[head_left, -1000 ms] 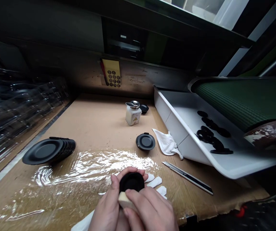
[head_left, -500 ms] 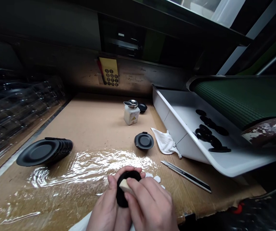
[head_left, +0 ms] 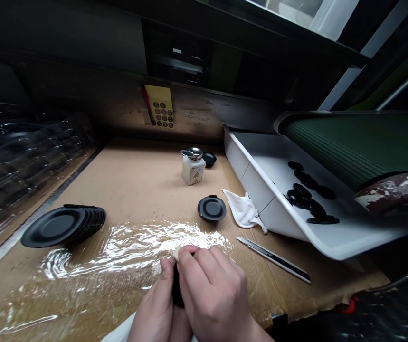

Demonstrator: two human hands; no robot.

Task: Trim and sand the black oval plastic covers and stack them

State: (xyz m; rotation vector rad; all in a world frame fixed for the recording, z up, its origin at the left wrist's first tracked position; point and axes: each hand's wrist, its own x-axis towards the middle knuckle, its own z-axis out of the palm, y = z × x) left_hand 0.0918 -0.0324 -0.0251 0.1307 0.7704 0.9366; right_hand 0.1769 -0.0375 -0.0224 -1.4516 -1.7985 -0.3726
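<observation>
Low in the middle of the view, my left hand (head_left: 156,301) is closed around a round black plastic piece (head_left: 177,289). My right hand (head_left: 214,287) pinches a small cream-coloured pad (head_left: 176,255) against its far edge. Most of the black piece and pad is hidden behind my right fingers. Beyond the hands stands a small black dish-shaped part (head_left: 212,208) on the table. To the left, a leaning row of similar black parts (head_left: 54,227) rests on the cardboard. A utility knife (head_left: 275,260) lies to the right of my right hand.
A white pump bottle (head_left: 193,171) stands farther back, with another black part (head_left: 209,159) behind it. A white cloth (head_left: 240,208) lies against a white tray (head_left: 260,183) holding several black pieces. A green conveyor belt (head_left: 367,142) overhangs the tray. Clear plastic trays (head_left: 29,156) are stacked at left.
My right hand has moved up and left across the black piece, carrying the pad to its far edge and covering more of it. My left hand has kept its hold.
</observation>
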